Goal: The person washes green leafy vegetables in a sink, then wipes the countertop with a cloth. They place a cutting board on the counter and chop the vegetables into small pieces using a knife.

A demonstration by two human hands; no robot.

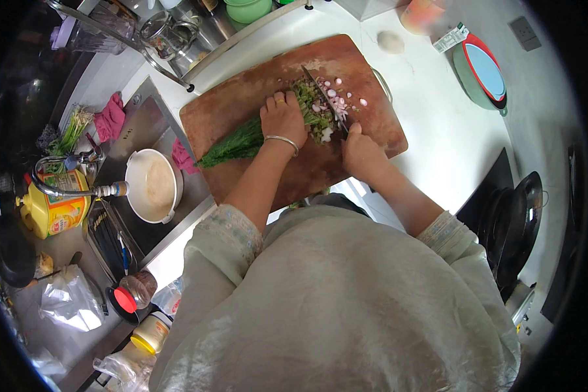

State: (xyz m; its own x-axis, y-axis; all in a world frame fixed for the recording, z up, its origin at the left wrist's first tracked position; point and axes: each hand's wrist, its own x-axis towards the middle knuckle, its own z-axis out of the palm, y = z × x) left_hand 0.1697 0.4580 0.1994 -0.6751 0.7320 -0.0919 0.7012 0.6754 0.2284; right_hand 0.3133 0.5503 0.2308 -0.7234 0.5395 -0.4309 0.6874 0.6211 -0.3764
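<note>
A large wooden cutting board (318, 166) lies on the white counter before me. My left hand (284, 117) presses down on a bunch of leafy greens (237, 142), whose dark feathery ends reach toward the board's left edge. In my right hand (365, 152) is the handle of a knife (326, 98), its blade pointing away from me across the board. Chopped green stems (318, 110) lie along the blade's left side and under it. To the right of the blade, pale pink-white slices (339, 104) are scattered. My palm hides part of the bunch.
At left, a white basin (154, 186) stands in the steel sink (149, 117) under a faucet (54, 188). A yellow jug (61, 203) and spring onions (73, 130) are beside it. A metal rack (142, 54) borders the back left. Bowls (480, 73) and a black wok (514, 230) are at right.
</note>
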